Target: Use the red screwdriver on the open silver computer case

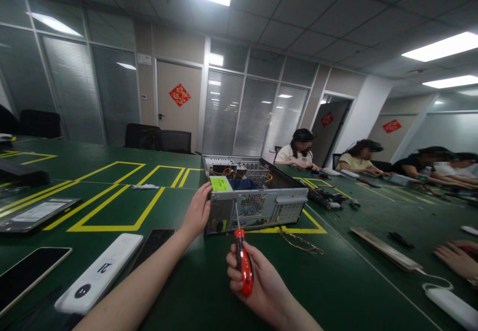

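Note:
A metal computer case (269,199) lies on the green table with its top side uncovered and its back panel facing me. Coloured cables and a power supply with a yellow-green label (220,183) show inside. My left hand (197,210) grips the case's left corner, its fingers against the side beside the power supply. In my right hand (257,276) is a red and black screwdriver (245,264), fingers wrapped round its handle. The screwdriver's shaft points up and away from me, its tip at the back panel. Whether the tip sits in a screw is too small to tell.
Left of me lie a white device marked 21 (100,271), two dark-screened phones and a hard drive (39,214). Yellow tape (149,209) marks the table. To the right are glasses (301,241), a power strip (384,249) and a co-worker's hand (457,259). Several people sit beyond.

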Tool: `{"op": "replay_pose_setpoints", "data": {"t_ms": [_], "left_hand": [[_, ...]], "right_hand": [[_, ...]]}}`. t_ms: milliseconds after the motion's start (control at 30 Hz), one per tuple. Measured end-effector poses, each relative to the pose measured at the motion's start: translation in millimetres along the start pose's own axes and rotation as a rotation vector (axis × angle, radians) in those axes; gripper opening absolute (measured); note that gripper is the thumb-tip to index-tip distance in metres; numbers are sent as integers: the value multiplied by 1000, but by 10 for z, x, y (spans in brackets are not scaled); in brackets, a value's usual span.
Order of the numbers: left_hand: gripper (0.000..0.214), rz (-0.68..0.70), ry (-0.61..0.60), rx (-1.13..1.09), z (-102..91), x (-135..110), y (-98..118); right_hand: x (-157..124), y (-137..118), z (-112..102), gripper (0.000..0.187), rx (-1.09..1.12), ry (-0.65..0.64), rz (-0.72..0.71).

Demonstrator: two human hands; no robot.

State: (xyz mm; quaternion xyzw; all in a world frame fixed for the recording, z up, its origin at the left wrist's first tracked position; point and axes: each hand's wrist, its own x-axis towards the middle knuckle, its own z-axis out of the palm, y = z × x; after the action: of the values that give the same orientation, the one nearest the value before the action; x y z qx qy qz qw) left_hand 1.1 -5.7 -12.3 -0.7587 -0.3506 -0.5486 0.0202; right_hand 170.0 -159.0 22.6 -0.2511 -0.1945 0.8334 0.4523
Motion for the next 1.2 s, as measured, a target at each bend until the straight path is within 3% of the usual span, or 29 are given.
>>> {"op": "replay_pose_setpoints", "data": {"t_ms": [833, 1200], "left_hand": [[42, 3, 5, -5, -2, -2, 2], [42, -2, 6, -1, 19, -9, -21]], "right_hand": [[-34, -122, -20, 27, 29, -78, 62], [-128, -271, -48, 55, -186, -264, -9]]}}
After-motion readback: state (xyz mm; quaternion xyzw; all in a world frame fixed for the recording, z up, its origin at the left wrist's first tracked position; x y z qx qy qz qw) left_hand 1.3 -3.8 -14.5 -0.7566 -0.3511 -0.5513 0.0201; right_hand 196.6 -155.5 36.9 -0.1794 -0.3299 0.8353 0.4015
